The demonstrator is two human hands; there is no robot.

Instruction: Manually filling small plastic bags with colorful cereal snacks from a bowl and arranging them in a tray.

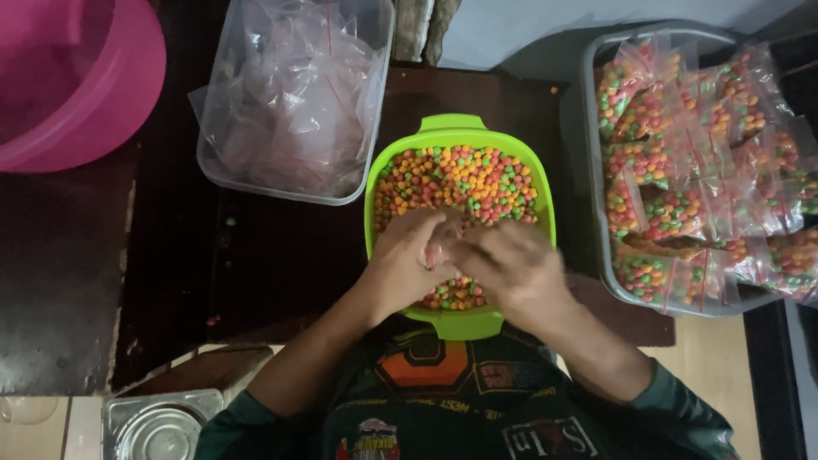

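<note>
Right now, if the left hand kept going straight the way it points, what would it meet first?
Most likely the small clear bag held between both hands, then the right hand. The left hand points right and slightly away, over the green container of candies; depth is unclear.

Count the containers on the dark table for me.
4: pink bowl far left, clear tub of empty bags, green tub centre, grey tray right. Others may sit off-frame.

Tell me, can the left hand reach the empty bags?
Probably yes. The left hand is over the green bowl, and the tub of empty bags sits just beyond it, open-topped, with nothing between.
</note>
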